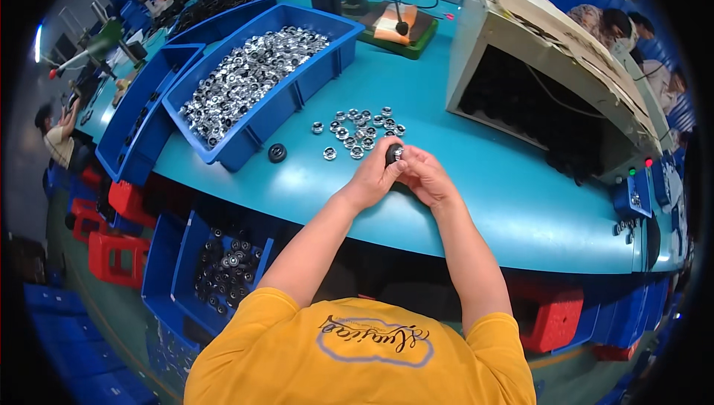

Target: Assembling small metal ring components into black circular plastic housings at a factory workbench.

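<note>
Close to the table's near edge, my left hand (371,175) and my right hand (427,176) meet around a small wheel (394,153), a black tyre with a silver hub. The fingers of both hands are closed on it and partly hide it. Just beyond my hands, several loose silver wheel hubs (341,133) lie scattered on the turquoise table (476,215). A single black tyre (277,153) rests by itself to the left of them.
A blue bin (297,100) heaped with silver hubs stands at left. Below the table edge, another blue bin (181,275) holds black-and-silver wheels. A large pale box (459,70) with dark contents is at right, a green-based press (416,48) at the back. Other people sit farther off.
</note>
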